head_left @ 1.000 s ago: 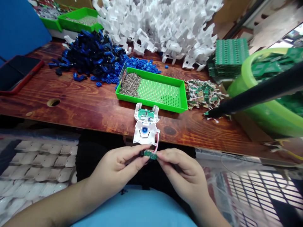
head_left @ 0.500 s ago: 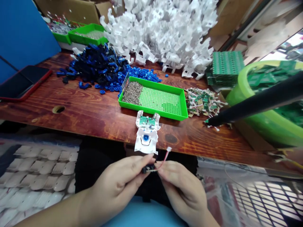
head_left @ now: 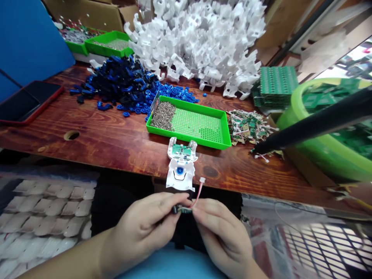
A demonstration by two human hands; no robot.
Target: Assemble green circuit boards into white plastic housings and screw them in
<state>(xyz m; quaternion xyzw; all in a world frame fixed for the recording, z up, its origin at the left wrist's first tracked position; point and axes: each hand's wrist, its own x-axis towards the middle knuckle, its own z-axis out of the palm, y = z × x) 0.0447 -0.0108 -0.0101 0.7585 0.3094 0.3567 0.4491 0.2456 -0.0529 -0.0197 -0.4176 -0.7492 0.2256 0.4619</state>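
Below the table's front edge, my left hand (head_left: 145,228) and my right hand (head_left: 221,232) pinch a small green circuit board (head_left: 181,209) between their fingertips. A red and white wire (head_left: 198,192) rises from the board and ends in a small white plug. Just above the hands, a white plastic housing (head_left: 180,164) lies on the wooden table (head_left: 110,135); it carries a green board at its top and a blue button in its middle.
A green tray (head_left: 188,122) with small screws sits behind the housing. Blue parts (head_left: 122,83), white housings (head_left: 200,42), stacked green boards (head_left: 274,85), a green tub (head_left: 328,131) and a black rod (head_left: 314,124) surround it. A phone (head_left: 26,100) lies at left.
The wire's plug, close to the white housing a second ago, now stands free in the air. My hands sit lower in view and the board has turned edge-on between my fingers.
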